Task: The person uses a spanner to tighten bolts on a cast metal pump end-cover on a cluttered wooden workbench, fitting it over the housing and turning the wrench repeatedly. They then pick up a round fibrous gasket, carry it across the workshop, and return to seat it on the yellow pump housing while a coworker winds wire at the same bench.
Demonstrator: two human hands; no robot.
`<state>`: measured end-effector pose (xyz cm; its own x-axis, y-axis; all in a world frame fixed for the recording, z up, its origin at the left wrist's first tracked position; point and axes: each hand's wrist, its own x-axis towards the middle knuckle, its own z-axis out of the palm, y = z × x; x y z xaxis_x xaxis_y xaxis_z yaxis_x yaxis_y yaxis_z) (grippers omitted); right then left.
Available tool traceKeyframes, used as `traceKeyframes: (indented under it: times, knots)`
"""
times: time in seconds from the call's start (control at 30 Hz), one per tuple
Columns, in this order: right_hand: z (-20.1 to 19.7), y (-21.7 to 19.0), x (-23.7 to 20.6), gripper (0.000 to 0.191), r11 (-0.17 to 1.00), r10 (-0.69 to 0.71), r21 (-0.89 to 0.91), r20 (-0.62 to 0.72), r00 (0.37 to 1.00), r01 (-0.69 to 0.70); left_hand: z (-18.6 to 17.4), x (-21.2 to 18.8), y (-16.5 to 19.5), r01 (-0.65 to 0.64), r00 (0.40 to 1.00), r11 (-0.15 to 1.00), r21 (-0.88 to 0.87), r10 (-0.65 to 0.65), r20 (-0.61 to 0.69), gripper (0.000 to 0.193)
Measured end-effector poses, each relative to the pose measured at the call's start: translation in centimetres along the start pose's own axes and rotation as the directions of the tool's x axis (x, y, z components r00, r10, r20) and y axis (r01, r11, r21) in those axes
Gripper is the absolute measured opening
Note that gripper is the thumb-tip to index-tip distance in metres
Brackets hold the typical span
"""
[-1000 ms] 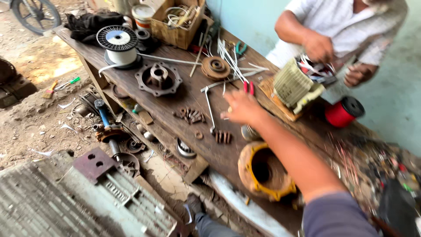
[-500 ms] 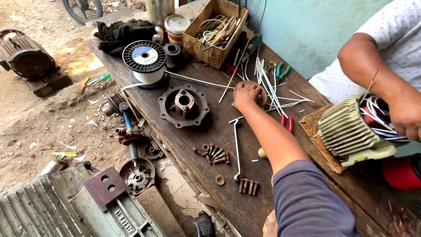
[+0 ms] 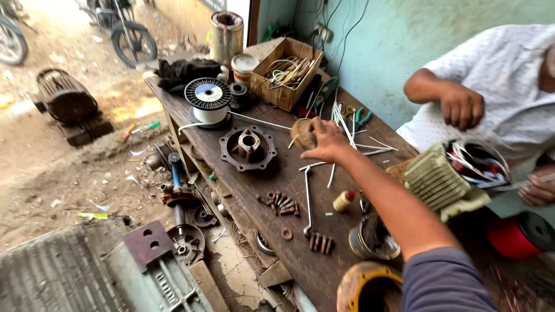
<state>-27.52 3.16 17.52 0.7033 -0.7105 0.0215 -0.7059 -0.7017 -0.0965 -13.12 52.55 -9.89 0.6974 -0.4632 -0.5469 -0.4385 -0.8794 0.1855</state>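
Lifted now, right hand [image 3: 328, 140] grips twine ball [image 3: 302, 133] — flange [image 3: 249, 148] beside.

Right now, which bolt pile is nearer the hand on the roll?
The farther pile, beside the bent rod. The other bolts lie by the bench's near edge, farther from the right hand.

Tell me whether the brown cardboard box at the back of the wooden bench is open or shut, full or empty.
Open and partly filled: the brown cardboard box has no lid or closed flaps on top, and pale coiled wires lie inside.
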Motion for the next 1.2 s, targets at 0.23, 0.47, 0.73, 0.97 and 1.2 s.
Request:
traceKeyframes:
  times: [0.23,0.47,0.73,0.97,1.2]
  knots:
    - [-5.2,-10.3,-19.6,0.097,0.746,-0.651,-0.331,-0.173,0.739,0.579,-2.3,-7.9,-6.8,-0.074,0.996,0.871,-0.485,0.084,-0.002,0.081]
    - [-3.3,-24.1,-39.6,0.050,0.421,-0.899,-0.406,-0.308,0.312,0.811,-2.5,-18.9,-12.5,0.066,0.721,-0.054,-0.996,0.692,0.010,0.080]
    - [0.6,-36.5,-50.3,0.047,0.285,-0.851,-0.265,-0.511,0.116,0.921,-3.8,-29.9,-16.7,0.218,0.612,-0.670,-0.709,0.660,-0.436,0.087]
    - [6.2,-39.8,-50.7,0.093,0.173,-0.681,0.762,-0.365,0.635,0.624,-1.5,-35.7,-24.0,-0.055,0.654,-0.790,-0.611,0.434,-0.620,0.085]
    - [12.9,-47.8,-56.1,0.082,-0.126,-0.862,0.965,0.009,0.507,-0.231,5.5,-41.3,-31.4,-0.301,0.788,-0.751,-0.588,0.152,-0.597,0.083]
